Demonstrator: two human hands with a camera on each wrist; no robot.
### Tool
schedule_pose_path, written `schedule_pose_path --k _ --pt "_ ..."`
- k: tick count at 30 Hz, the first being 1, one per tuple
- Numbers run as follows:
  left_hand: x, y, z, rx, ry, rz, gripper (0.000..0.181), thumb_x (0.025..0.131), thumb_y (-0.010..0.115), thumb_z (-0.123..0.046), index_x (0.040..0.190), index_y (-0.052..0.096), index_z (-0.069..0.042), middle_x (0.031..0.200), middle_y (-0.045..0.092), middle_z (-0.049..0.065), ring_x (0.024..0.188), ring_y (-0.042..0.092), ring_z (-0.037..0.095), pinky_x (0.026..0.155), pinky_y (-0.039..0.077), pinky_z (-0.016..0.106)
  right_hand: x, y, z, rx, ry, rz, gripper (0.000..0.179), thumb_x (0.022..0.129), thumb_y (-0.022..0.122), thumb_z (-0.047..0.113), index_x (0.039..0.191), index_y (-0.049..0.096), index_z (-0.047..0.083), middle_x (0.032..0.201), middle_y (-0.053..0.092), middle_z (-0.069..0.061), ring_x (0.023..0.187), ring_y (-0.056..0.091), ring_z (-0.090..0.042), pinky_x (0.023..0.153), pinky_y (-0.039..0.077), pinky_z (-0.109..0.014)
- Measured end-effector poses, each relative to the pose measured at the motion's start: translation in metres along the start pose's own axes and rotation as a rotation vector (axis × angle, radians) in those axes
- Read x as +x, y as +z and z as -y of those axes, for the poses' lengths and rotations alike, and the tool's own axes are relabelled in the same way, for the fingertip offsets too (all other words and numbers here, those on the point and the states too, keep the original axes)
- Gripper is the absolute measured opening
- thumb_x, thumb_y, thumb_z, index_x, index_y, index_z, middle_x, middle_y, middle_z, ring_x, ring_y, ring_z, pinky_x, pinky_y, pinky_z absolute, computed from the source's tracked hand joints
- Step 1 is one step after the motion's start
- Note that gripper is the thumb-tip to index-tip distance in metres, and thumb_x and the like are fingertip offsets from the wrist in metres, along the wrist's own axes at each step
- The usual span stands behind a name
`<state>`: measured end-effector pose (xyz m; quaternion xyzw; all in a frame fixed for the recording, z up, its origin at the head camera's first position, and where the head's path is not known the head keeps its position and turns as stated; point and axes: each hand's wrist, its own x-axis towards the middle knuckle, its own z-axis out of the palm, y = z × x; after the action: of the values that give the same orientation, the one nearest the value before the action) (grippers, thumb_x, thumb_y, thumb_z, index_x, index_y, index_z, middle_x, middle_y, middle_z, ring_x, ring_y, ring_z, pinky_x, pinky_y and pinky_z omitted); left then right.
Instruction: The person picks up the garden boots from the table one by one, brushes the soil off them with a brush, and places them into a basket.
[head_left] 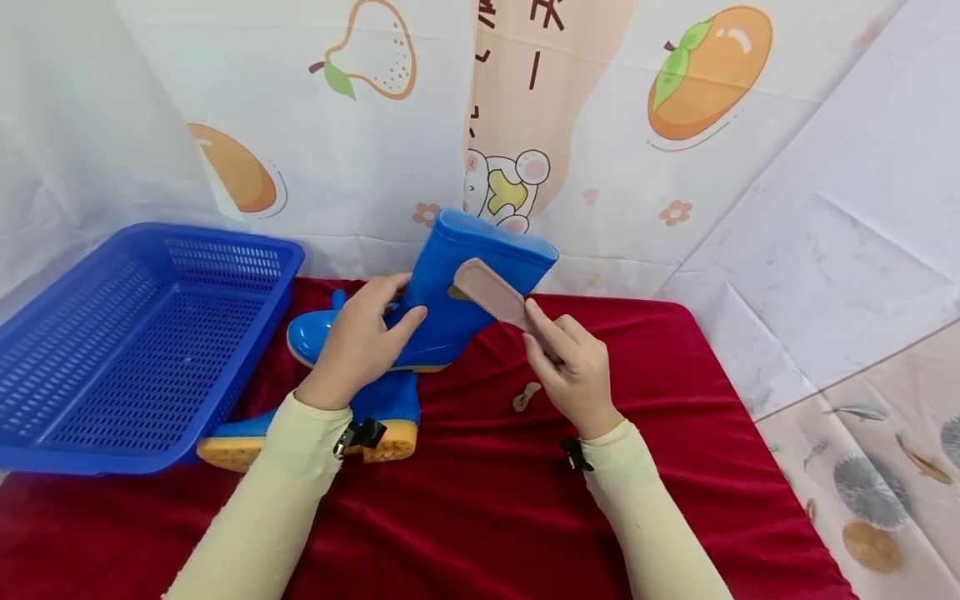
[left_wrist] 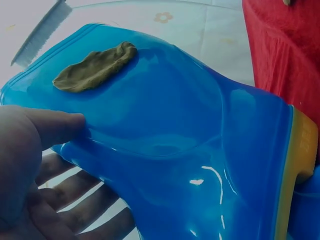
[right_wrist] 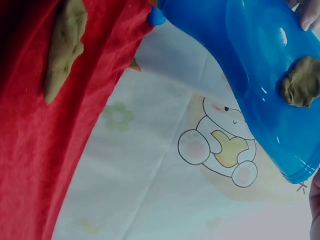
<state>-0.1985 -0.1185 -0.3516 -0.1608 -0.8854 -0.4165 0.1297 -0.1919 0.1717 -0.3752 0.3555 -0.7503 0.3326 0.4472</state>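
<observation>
The left hand (head_left: pixel 363 337) is holding a rain boot (head_left: pixel 438 329), the right hand (head_left: pixel 576 371) gripping a brush (head_left: pixel 491 293) beside it; only the left wrist view is showing bristles (left_wrist: pixel 44 34).

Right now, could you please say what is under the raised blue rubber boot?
A second blue, yellow-soled rubber boot; the raised boot and cream left sleeve partly cover it.

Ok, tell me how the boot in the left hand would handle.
The blue rain boot looks slippery, given its glossy highlights. Its open-topped shaft might flex when squeezed. Being tall, it could tip if stood up and pushed.
</observation>
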Motion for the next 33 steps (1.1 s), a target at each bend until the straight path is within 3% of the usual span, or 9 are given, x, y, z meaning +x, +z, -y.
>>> schedule_pose_path --k 5,13,20,26,33 --pt "-0.002 0.000 -0.002 0.000 0.036 -0.029 0.050 0.103 0.066 -0.028 0.147 0.057 -0.006 0.141 0.060 0.012 0.124 0.061 0.031 0.100 0.055 0.055 0.000 -0.002 0.002 -0.031 0.007 0.044 0.030 0.101 0.065 0.018 0.127 0.075 0.007 0.072 0.056 -0.003 0.058 0.041 -0.009 0.048 0.033 -0.022" --pt "-0.001 -0.001 -0.006 0.010 0.054 -0.011 0.050 0.103 0.064 -0.035 0.144 0.060 -0.007 0.138 0.063 0.010 0.117 0.065 0.028 0.097 0.057 0.051 -0.001 -0.001 0.004 -0.043 0.011 0.041 0.029 0.098 0.071 0.011 0.127 0.075 0.009 0.080 0.062 -0.006 0.059 0.045 -0.013 0.049 0.034 -0.023" --pt "-0.001 0.000 -0.007 0.002 0.001 -0.012 0.052 0.105 0.062 -0.033 0.149 0.053 -0.008 0.140 0.062 0.013 0.123 0.063 0.031 0.099 0.056 0.052 -0.003 0.002 0.000 -0.087 0.037 0.041 0.035 0.091 0.076 0.003 0.126 0.075 0.010 0.077 0.061 -0.006 0.060 0.045 -0.012 0.051 0.036 -0.024" --pt "0.000 0.000 -0.008 -0.013 -0.021 -0.031 0.053 0.105 0.062 -0.030 0.151 0.048 -0.007 0.140 0.062 0.017 0.124 0.063 0.034 0.100 0.055 0.054 -0.006 0.001 -0.004 -0.115 0.069 0.058 0.036 0.092 0.074 0.005 0.126 0.076 0.013 0.073 0.058 -0.004 0.059 0.043 -0.010 0.051 0.035 -0.025" --pt "-0.003 -0.001 -0.011 -0.038 0.023 -0.046 0.047 0.103 0.066 -0.026 0.145 0.056 -0.008 0.136 0.062 0.013 0.122 0.062 0.030 0.096 0.057 0.053 -0.007 0.002 -0.004 -0.059 0.011 0.033 0.029 0.097 0.069 0.012 0.125 0.076 0.009 0.074 0.058 -0.004 0.058 0.043 -0.010 0.048 0.033 -0.023"
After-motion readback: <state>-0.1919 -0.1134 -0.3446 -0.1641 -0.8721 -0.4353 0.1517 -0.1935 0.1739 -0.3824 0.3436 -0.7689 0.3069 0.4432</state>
